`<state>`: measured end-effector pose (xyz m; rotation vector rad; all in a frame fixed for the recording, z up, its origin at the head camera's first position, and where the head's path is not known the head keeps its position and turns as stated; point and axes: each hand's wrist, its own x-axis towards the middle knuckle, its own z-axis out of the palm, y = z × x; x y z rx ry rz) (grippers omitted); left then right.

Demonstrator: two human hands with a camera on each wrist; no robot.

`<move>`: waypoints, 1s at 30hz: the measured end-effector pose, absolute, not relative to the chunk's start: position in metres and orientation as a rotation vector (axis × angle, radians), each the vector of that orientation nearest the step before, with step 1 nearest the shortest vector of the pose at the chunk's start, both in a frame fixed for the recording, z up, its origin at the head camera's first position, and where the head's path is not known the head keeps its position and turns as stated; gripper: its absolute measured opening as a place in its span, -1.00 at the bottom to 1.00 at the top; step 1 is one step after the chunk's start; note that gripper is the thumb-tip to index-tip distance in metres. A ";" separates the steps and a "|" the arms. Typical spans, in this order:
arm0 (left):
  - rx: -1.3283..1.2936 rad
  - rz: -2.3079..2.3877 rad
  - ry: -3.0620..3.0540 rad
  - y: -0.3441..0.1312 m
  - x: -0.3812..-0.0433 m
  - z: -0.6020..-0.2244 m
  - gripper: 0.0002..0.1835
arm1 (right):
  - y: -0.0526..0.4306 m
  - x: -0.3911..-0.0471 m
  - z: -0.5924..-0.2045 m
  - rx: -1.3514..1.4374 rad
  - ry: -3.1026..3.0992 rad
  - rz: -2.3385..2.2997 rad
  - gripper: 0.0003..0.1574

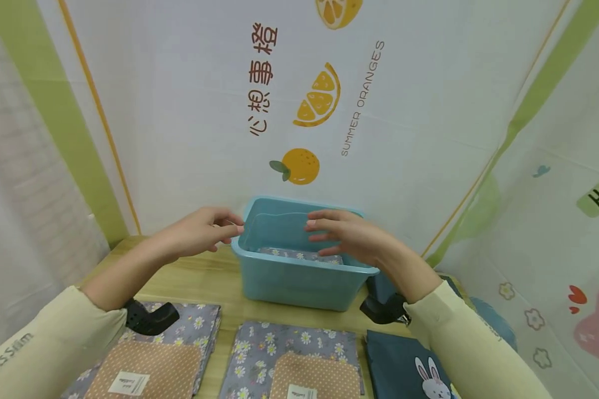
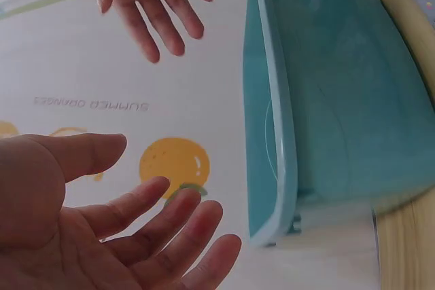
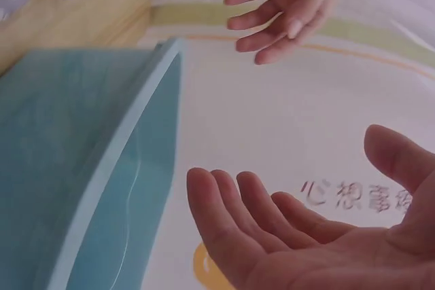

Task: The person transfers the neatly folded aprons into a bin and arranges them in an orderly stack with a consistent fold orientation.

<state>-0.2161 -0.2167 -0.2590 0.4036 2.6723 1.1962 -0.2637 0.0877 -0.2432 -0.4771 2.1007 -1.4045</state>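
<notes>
A light blue plastic bin (image 1: 294, 282) stands at the back of the table, and grey floral cloth (image 1: 299, 255) lies on its bottom. My left hand (image 1: 204, 230) is held by the bin's left rim with its fingers relaxed and apart. Over the bin's right side hovers my right hand (image 1: 346, 235), fingers loosely spread. Both palms, the left (image 2: 129, 229) and the right (image 3: 319, 249), hold nothing in the wrist views. A thin pale line runs along the bin's inner wall (image 3: 129, 215).
Two folded grey daisy-print cloths (image 1: 204, 321) (image 1: 259, 343) with brown dotted patches lie in front. Right of them is a folded navy cloth (image 1: 394, 354) with a rabbit print. Dark items (image 1: 379, 288) sit behind the right wrist. A printed white curtain (image 1: 179, 111) hangs behind the bin.
</notes>
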 end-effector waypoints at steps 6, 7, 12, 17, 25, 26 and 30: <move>0.404 1.177 2.734 -0.249 -0.195 -0.268 -0.50 | 0.086 -0.244 -0.246 -0.588 1.977 -1.516 -0.30; 0.402 1.174 2.742 -0.256 -0.191 -0.270 -0.50 | 0.085 -0.241 -0.247 -0.603 1.953 -1.534 -0.30; 0.368 1.194 2.764 -0.288 -0.169 -0.281 -0.51 | 0.079 -0.230 -0.258 -0.671 1.877 -1.599 -0.30; 0.301 1.229 2.752 -0.312 -0.152 -0.300 -0.49 | 0.073 -0.221 -0.275 -0.740 1.789 -1.664 -0.30; 0.263 1.327 2.690 -0.357 -0.124 -0.346 -0.50 | 0.064 -0.197 -0.294 -0.830 1.669 -1.784 -0.29; 0.248 1.343 2.690 -0.363 -0.120 -0.353 -0.51 | 0.063 -0.194 -0.296 -0.834 1.658 -1.804 -0.29; 0.174 1.404 2.712 -0.389 -0.106 -0.375 -0.61 | 0.054 -0.184 -0.306 -0.830 1.605 -1.872 -0.29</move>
